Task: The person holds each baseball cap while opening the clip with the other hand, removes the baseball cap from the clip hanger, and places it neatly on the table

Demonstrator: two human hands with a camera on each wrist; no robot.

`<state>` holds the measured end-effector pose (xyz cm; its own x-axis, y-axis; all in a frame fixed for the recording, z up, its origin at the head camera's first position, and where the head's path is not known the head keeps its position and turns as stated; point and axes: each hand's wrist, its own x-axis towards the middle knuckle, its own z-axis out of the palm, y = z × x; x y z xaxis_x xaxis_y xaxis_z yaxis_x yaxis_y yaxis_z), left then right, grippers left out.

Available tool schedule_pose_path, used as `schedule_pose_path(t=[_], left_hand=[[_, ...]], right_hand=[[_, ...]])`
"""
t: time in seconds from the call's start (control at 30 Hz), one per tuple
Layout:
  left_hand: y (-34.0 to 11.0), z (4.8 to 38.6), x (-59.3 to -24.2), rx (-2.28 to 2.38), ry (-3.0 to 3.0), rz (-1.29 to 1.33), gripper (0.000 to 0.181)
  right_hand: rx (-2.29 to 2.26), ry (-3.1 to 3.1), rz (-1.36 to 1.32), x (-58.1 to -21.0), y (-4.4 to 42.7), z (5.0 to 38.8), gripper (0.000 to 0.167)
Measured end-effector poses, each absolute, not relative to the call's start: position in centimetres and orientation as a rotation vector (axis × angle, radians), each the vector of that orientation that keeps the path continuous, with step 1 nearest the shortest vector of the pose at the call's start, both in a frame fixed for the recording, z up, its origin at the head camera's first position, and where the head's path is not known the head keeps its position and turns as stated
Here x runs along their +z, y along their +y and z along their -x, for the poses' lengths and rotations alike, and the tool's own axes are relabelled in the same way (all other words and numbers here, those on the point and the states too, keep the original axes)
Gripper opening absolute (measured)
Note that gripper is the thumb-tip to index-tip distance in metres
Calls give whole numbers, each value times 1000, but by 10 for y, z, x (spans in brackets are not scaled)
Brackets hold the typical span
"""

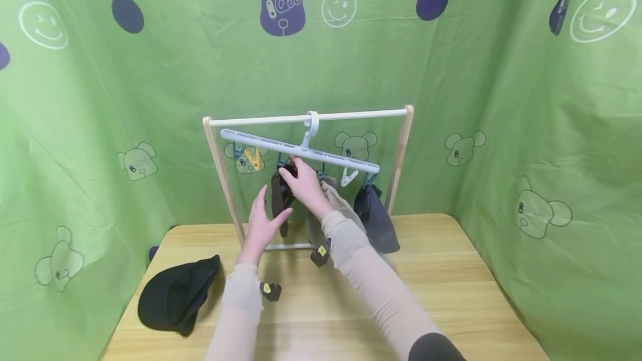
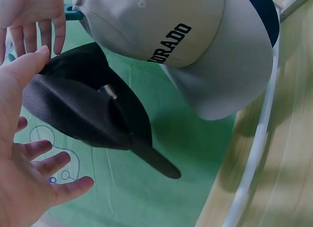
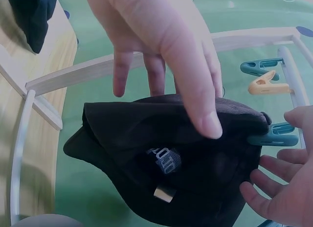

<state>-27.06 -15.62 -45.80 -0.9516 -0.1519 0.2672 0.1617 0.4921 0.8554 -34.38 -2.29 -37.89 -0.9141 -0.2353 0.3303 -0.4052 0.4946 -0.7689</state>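
Observation:
A dark cap (image 1: 281, 196) (image 2: 83, 109) (image 3: 146, 124) hangs from a teal clip (image 3: 274, 135) on the pale blue hanger (image 1: 271, 142). My right hand (image 1: 306, 185) (image 2: 34, 16) (image 3: 288, 178) is at its upper end, fingers loosely extended around the clip; whether they touch it is unclear. My left hand (image 1: 261, 230) (image 2: 24, 163) (image 3: 166, 36) is open beside the cap, thumb and fingers spread, gripping nothing. A light grey cap (image 1: 343, 202) (image 2: 195, 56) with a dark-edged brim hangs to the right, and a dark blue-grey cap (image 1: 375, 219) at the far right.
The hanger hooks over the white rail of a wooden-sided rack (image 1: 399, 155). Yellow (image 1: 254, 158) and white (image 1: 348, 176) clips hang from it without caps. A black cap (image 1: 175, 294) lies on the wooden table (image 1: 426, 294) at front left. Green printed curtains surround the table.

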Motion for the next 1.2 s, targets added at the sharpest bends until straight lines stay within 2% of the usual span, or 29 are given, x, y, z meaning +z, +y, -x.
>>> schedule_pose_path(t=[0.57, 0.9, 1.03, 1.2], left_hand=[[-151, 292, -463, -1437, -2407, 35, 102], [-148, 294, -463, -1399, -2328, 56, 79], [-146, 293, -464, -1379, -2283, 56, 79], [-143, 290, -465, -1343, -2257, 51, 77]], right_hand=[[1393, -2568, -556, -377, -24, 342, 56], [1429, -2559, -563, -377, -24, 342, 55], [1441, -2561, -562, -375, -25, 342, 54], [1343, -2582, -563, -371, -26, 340, 44]])
